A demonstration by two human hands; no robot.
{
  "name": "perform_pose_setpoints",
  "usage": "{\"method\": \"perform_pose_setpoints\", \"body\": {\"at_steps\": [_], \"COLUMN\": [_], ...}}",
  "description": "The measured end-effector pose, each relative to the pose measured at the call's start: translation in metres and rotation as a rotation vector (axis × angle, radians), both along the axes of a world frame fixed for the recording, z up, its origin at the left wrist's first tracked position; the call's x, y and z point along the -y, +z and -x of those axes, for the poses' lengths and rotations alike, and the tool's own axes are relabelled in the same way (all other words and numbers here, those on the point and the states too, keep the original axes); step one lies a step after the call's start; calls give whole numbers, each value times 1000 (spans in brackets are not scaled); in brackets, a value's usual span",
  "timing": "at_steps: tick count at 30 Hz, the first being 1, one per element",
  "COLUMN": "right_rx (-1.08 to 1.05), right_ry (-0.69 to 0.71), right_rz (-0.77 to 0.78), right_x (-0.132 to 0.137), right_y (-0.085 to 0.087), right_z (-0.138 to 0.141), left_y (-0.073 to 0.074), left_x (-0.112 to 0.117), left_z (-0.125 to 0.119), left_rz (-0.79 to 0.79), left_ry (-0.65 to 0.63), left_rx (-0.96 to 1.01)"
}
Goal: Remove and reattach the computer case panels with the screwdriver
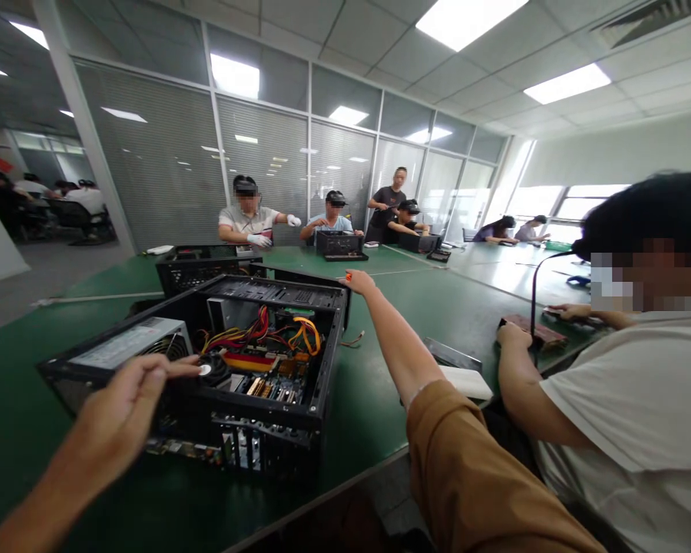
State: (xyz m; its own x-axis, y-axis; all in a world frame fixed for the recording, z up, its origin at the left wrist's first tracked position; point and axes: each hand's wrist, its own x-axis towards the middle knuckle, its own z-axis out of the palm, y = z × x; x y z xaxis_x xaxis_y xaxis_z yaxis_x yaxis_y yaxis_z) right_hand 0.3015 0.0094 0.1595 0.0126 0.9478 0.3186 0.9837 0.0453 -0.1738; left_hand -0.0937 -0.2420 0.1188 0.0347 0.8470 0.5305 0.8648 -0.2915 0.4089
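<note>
An opened black computer case (337, 330) lies on its side, its inside facing up. My left hand (123, 403) is over its near left part, index finger stretched out to the round processor fan (210, 371) and the other fingers bent. It holds nothing that I can see. My right hand (360, 282) reaches to the case's far right corner, fingers closed, with a small orange-red spot at the fingertips that I cannot make out. Inside the case are a silver power supply (132, 338), red and yellow cables (259, 326), an orange-yellow looped cable (306, 336) and a motherboard (270, 388).
Another black case (178, 269) stands behind mine on the green table (380, 438). To the right lie a white flat item (466, 382) and a dark panel (452, 355). A co-worker (627, 384) sits close on my right; several people work across the table.
</note>
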Motion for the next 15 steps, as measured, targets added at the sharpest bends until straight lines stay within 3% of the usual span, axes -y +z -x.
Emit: {"method": "perform_pose_setpoints", "body": {"at_steps": [3, 6, 10, 15], "right_rx": [-16, -27, -33, -57], "right_ry": [-18, -45, -86, -154], "right_rz": [7, 5, 4, 42], "right_x": [-9, -16, -20, -12], "right_y": [-13, -20, -22, -24], "right_z": [3, 1, -14, -53], "left_y": [-4, -11, -22, -32], "left_x": [22, 14, -6, -7], "left_z": [-60, -80, -68, -34], "left_rz": [-71, -177, -273, -193], "left_ry": [-134, -78, -22, -41], "left_rx": [-56, -43, -28, 35]}}
